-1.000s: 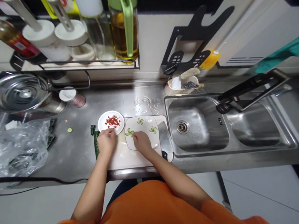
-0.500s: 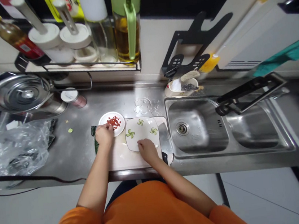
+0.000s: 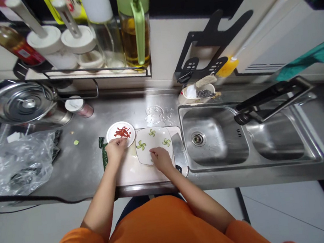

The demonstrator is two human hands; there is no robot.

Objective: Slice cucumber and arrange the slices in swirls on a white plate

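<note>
My left hand (image 3: 116, 150) is closed in a pinch at the near edge of a small round white plate (image 3: 110, 132) that holds chopped red pieces (image 3: 122, 132). Anything between its fingertips is too small to make out. Over the near part of a square white plate (image 3: 150, 154), my right hand (image 3: 162, 161) is closed, and its fingertips hide whatever they may hold. Pinwheels of green slices (image 3: 140, 145) lie on this plate, and the hand partly covers a green bit at the near side. Under the plates is a white cutting board (image 3: 130, 176).
A cleaver (image 3: 179, 151) lies on the board's right side, close to the sink (image 3: 215, 134). Left of the board is a dark green cucumber (image 3: 104, 158). Plastic bags (image 3: 31, 161) and a lidded pot (image 3: 24, 103) stand further left. A bottle rack (image 3: 85, 71) overhangs the back.
My left hand has drawn slightly back toward me from the red pieces, its fingertips now at the round plate's near edge. My right hand has barely shifted.
</note>
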